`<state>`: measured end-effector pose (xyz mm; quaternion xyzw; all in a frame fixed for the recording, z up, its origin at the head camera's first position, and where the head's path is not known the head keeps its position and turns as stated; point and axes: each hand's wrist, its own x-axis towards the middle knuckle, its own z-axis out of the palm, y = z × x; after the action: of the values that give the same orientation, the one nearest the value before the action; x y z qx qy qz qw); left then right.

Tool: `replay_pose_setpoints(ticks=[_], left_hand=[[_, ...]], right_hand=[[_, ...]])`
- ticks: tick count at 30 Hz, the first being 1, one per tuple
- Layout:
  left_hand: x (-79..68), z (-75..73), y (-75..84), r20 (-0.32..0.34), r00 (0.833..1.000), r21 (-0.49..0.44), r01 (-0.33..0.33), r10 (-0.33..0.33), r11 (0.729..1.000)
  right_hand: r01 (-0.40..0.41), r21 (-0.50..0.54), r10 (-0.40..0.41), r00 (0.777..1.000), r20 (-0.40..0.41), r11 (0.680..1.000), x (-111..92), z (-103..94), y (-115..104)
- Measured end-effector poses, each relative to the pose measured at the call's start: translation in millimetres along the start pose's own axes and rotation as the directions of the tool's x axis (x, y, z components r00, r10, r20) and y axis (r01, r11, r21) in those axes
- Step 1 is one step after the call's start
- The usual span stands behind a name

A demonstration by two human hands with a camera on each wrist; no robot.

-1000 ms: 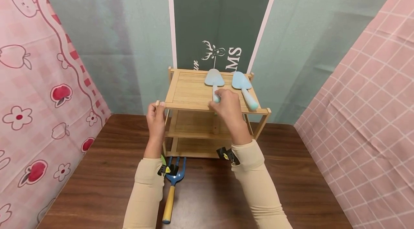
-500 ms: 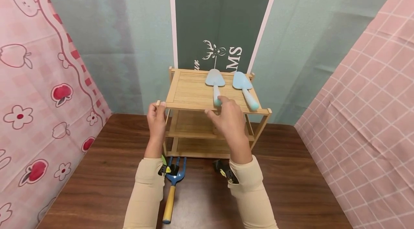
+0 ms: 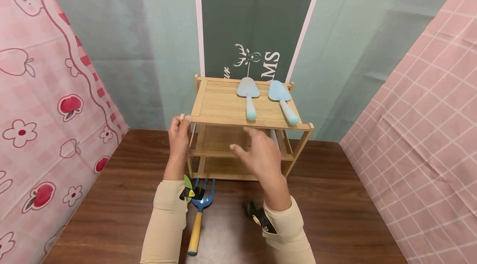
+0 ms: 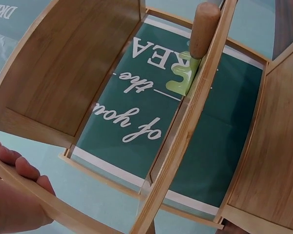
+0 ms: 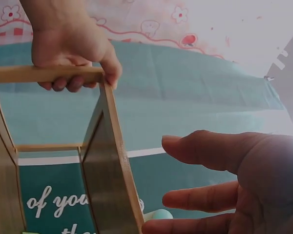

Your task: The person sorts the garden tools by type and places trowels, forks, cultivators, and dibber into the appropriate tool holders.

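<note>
My left hand [image 3: 180, 135] grips the front left corner of a three-tier wooden shelf [image 3: 220, 100]; in the right wrist view its fingers curl round the side rail. Two small trowels with pale blue blades lie on the top board: a middle trowel [image 3: 249, 102] and a right trowel [image 3: 282, 102], their mint-tipped handles pointing toward me. Just below the front edge of that board, my right hand [image 3: 262, 154] holds nothing, thumb and fingers spread apart. The left wrist view shows a tool with a wooden handle [image 4: 205, 29] and a light green pronged head [image 4: 185, 73] on a lower tier.
On the brown table [image 3: 335, 197] in front of the shelf lies a blue garden fork [image 3: 197, 224] with a yellow handle. Beside its prongs a green thing [image 3: 187, 182] is mostly hidden by my left wrist. Curtains enclose the back and both sides.
My right hand has let go of the middle trowel's handle and drawn back toward me and down, its fingers opening. The trowel stays on the top board. My left hand keeps its grip.
</note>
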<state>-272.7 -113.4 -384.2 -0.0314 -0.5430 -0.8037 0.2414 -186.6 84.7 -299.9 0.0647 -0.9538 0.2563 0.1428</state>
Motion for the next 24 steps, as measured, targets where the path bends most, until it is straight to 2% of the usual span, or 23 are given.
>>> replay_pose_setpoints(ticks=[6, 10, 17, 24], left_hand=[[0.9, 0.4, 2.6, 0.025, 1.000, -0.051, 0.006, -0.005, 0.999], [1.6, -0.4, 5.2, 0.046, 0.998, -0.066, 0.037, -0.034, 0.997], [3.2, -2.0, 3.9, 0.053, 0.998, -0.061, 0.046, -0.043, 0.997], [3.5, -1.8, 3.7, 0.059, 0.998, -0.066, 0.040, -0.036, 0.997]], right_hand=[[0.038, 0.018, -0.038, 0.999, 0.019, 0.999, -11, 8.4, 4], [0.040, 0.018, -0.041, 0.998, 0.040, 0.999, -19, 15.2, 8], [-0.001, 0.012, -0.001, 0.994, 0.111, 1.000, -28, 28.4, 14], [-0.019, 0.087, 0.006, 0.990, 0.142, 0.996, -36, 45.0, 23]])
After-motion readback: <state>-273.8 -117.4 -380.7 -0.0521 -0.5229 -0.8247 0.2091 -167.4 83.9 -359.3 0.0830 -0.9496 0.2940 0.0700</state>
